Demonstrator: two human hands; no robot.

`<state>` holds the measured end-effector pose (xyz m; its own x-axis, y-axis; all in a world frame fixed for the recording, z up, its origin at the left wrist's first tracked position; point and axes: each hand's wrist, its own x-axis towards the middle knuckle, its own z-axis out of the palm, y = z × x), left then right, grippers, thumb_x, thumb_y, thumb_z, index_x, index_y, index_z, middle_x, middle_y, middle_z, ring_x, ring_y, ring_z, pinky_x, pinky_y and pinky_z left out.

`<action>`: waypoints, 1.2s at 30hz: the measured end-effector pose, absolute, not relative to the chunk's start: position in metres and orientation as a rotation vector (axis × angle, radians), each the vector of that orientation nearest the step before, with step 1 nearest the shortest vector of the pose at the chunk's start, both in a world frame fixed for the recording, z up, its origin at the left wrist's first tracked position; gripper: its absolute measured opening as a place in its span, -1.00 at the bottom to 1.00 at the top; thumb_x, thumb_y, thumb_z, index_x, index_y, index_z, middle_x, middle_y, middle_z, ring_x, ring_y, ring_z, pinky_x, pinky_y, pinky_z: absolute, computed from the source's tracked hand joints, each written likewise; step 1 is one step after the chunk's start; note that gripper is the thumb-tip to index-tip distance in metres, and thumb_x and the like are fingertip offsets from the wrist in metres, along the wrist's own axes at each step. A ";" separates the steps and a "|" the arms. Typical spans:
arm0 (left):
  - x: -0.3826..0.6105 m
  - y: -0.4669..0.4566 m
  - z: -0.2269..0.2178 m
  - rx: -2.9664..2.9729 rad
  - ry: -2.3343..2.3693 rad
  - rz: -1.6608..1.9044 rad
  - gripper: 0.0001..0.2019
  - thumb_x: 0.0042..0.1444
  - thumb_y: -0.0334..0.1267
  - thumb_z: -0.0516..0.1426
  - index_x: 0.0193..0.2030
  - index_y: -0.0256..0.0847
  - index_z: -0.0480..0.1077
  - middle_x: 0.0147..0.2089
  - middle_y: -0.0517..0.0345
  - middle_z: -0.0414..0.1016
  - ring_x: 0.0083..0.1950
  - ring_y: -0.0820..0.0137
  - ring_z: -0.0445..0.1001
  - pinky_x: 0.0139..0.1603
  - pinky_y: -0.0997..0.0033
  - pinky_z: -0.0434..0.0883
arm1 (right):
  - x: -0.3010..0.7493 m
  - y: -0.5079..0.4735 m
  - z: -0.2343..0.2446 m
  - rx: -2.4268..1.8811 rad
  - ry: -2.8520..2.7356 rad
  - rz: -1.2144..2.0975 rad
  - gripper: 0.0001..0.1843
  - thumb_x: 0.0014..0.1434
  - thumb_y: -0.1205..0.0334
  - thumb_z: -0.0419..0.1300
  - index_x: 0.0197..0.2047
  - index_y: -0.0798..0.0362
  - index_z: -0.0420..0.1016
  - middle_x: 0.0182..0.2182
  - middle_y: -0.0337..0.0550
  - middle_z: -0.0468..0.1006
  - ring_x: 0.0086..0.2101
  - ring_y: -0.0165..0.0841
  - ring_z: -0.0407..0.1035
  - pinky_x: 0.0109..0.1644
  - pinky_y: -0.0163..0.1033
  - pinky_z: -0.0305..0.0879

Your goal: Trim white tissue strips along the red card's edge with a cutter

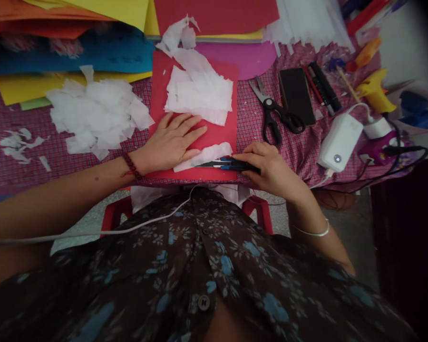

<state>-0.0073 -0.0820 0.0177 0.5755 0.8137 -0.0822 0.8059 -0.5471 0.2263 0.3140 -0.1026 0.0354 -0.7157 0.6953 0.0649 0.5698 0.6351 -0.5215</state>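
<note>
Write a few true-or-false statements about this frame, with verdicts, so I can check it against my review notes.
1. The left hand rests spread on the red sheet. True.
2. Every white piece lies on the red sheet. False: a pile of white scraps lies mostly to the left of it.
3. The right hand holds a blue-and-black tool. True.
4. The right forearm is without jewellery. False: it wears a pale bangle.
5. A white device lies to the right of the black-handled scissors. True.
</note>
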 end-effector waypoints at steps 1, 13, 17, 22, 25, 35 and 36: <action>-0.007 -0.082 0.017 2.572 1.345 0.048 -0.41 0.53 -0.07 0.03 0.61 -0.21 0.22 0.68 -0.18 0.09 0.69 -0.08 0.02 0.67 -0.26 -0.11 | 0.314 -0.100 0.035 -1.031 -2.590 0.697 -0.55 0.36 0.35 0.21 0.27 -0.01 0.60 -0.01 0.05 0.61 0.01 -0.03 0.48 0.08 0.07 0.32; -0.009 -0.081 0.015 2.569 1.331 0.082 -0.41 0.52 -0.07 0.04 0.61 -0.15 0.21 0.68 -0.14 0.10 0.69 -0.06 0.01 0.67 -0.24 -0.10 | 0.303 -0.086 0.040 -1.015 -2.656 0.748 -0.50 0.30 0.38 0.20 0.26 -0.05 0.63 0.00 0.06 0.60 0.02 0.02 0.46 0.15 0.15 0.31; -0.009 -0.081 0.015 2.550 1.310 0.109 -0.39 0.51 -0.06 0.04 0.61 -0.20 0.21 0.68 -0.17 0.08 0.69 -0.10 0.00 0.65 -0.31 -0.09 | 0.297 -0.081 0.042 -1.010 -2.683 0.767 -0.48 0.28 0.39 0.20 0.26 -0.10 0.63 0.01 0.04 0.59 0.03 0.02 0.44 0.16 0.15 0.30; -0.010 -0.081 0.019 2.514 1.312 0.059 -0.36 0.55 0.05 -0.11 0.63 -0.18 0.17 0.72 0.02 0.01 0.70 -0.02 -0.04 0.69 -0.23 -0.16 | 0.290 -0.076 0.041 -0.975 -2.707 0.765 -0.48 0.27 0.40 0.19 0.25 -0.07 0.64 0.00 0.04 0.59 0.05 0.02 0.44 0.18 0.14 0.30; -0.009 -0.082 0.021 2.532 1.314 0.042 -0.36 0.57 0.07 -0.15 0.63 -0.21 0.15 0.72 0.05 0.01 0.69 0.01 -0.04 0.70 -0.22 -0.15 | 0.287 -0.074 0.040 -0.967 -2.709 0.757 -0.46 0.26 0.41 0.18 0.25 -0.07 0.63 0.02 0.04 0.59 0.06 0.02 0.45 0.17 0.14 0.30; -0.010 -0.082 0.017 2.572 1.312 0.085 -0.42 0.55 -0.05 0.02 0.61 -0.15 0.19 0.70 -0.10 0.05 0.69 -0.03 0.00 0.67 -0.22 -0.10 | 0.289 -0.086 0.040 -0.942 -2.703 0.812 -0.47 0.29 0.37 0.22 0.30 -0.10 0.59 0.03 0.03 0.59 0.04 -0.01 0.46 0.17 0.12 0.34; -0.010 -0.082 0.017 2.576 1.311 0.076 -0.42 0.56 -0.05 0.01 0.61 -0.18 0.19 0.70 -0.11 0.03 0.70 -0.03 -0.01 0.67 -0.22 -0.11 | 0.291 -0.090 0.040 -0.950 -2.698 0.811 -0.48 0.31 0.36 0.22 0.31 -0.09 0.58 0.04 0.04 0.60 0.04 -0.01 0.46 0.16 0.12 0.35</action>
